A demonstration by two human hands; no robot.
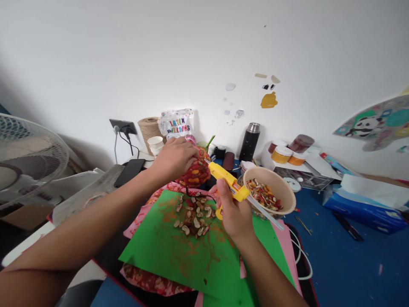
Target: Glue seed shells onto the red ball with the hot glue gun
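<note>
Gripping glue gun (228, 181) in curled right hand (235, 211); at ball (196, 172), by far edge of paper (159, 245), with bent left hand (179, 157) (no telling whether pinching anything). May burn fingers from nozzle (207, 161) so near.

Illumination: moderate and diffuse. The wall (191, 51) is evenly lit at centre and dims toward the lower left, behind the fan (30, 160). Shadows: soft-edged. Highlights: small, on the cap of the flask (249, 144). Distortion: wide-angle; the fan and panda sticker (366, 125) stretch toward the edges. Focus: slightly soft; lettering on the glue gun (224, 176) is illegible.
</note>
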